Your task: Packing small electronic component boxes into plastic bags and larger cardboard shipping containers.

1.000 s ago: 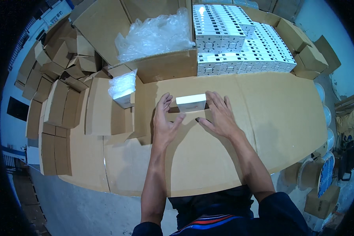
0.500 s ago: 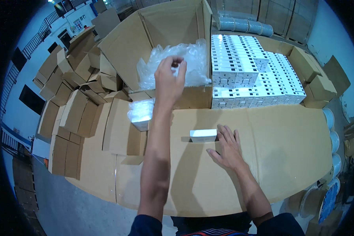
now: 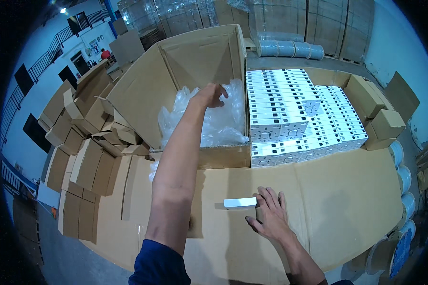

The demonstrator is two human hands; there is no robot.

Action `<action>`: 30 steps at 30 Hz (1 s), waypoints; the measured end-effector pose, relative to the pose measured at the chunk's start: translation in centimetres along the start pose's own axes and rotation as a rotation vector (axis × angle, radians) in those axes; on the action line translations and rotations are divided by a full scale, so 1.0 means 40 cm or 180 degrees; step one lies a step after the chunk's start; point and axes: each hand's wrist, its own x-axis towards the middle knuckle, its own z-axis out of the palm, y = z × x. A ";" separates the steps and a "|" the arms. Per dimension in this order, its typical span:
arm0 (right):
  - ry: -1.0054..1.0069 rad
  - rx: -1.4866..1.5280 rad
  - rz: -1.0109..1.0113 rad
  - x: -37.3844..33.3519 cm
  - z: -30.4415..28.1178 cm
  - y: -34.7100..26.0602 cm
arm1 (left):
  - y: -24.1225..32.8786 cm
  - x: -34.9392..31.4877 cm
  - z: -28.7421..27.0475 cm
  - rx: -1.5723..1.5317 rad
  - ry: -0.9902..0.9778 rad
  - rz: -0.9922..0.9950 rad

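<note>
Inside, the carton (image 3: 199, 59) holds clear plastic (image 3: 223, 130).

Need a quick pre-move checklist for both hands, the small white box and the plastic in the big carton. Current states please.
1. Big carton open at the top, clear plastic exposed: ok.
2. Left hand over the plastic: ok.
3. Left hand has a grip on plastic: cannot tell; fingers are curved, nothing clearly pinched.
4. Small white box resting on the cardboard table cover, right hand at its right end: ok.
5. Stacked white boxes clear of both hands: ok.
6. Clear view of the plastic-covered item left of the left forearm: not ok, the forearm hides most of it.
</note>
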 end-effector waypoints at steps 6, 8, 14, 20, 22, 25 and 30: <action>-0.0035 -0.0003 0.0128 0.015 0.011 0.012 | 0.013 -0.005 -0.050 0.0251 0.0504 -0.0171; -0.0005 -0.0038 0.0098 0.016 0.009 0.018 | 0.041 -0.018 -0.085 0.0222 0.0926 -0.0440; 0.0000 -0.0076 0.0116 -0.010 0.005 0.016 | 0.053 -0.078 -0.157 -0.0095 0.1561 -0.0174; 0.0011 -0.0109 0.0043 -0.045 0.008 0.006 | 0.057 -0.138 -0.194 -0.0393 0.2316 -0.0062; 0.0088 -0.0094 0.0052 -0.055 0.011 0.015 | 0.093 -0.162 -0.212 -0.0835 0.2426 -0.0751; 0.0142 -0.0012 -0.0032 -0.082 0.028 0.010 | 0.123 -0.265 -0.241 -0.1388 0.2663 -0.0623; 0.0300 -0.0037 -0.0091 -0.136 0.053 0.029 | 0.339 -0.467 -0.215 -0.2042 0.2682 -0.0557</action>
